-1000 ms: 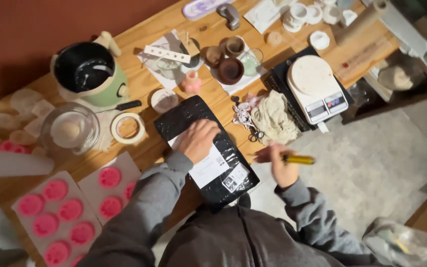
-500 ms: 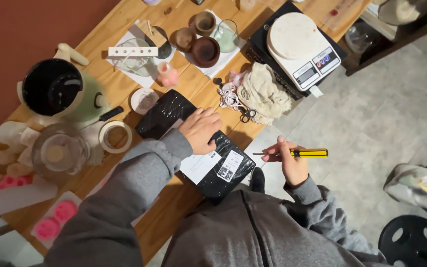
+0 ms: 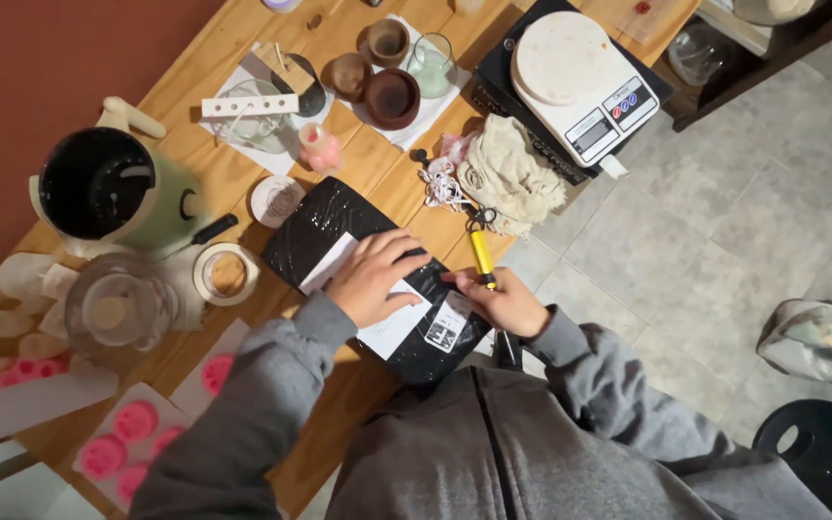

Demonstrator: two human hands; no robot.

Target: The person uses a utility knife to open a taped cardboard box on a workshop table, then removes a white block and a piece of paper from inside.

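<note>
Black parcel (image 3: 339, 231) unopened on surface (image 3: 377, 164); left hand (image 3: 375, 276) flat on it, right hand (image 3: 505, 301) gripping yellow cutter (image 3: 481, 258).

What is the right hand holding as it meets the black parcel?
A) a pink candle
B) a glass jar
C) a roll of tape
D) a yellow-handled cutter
D: the right hand grips a yellow-handled cutter at the edge of the black parcel, while the left hand presses flat on the parcel's white label.
</note>
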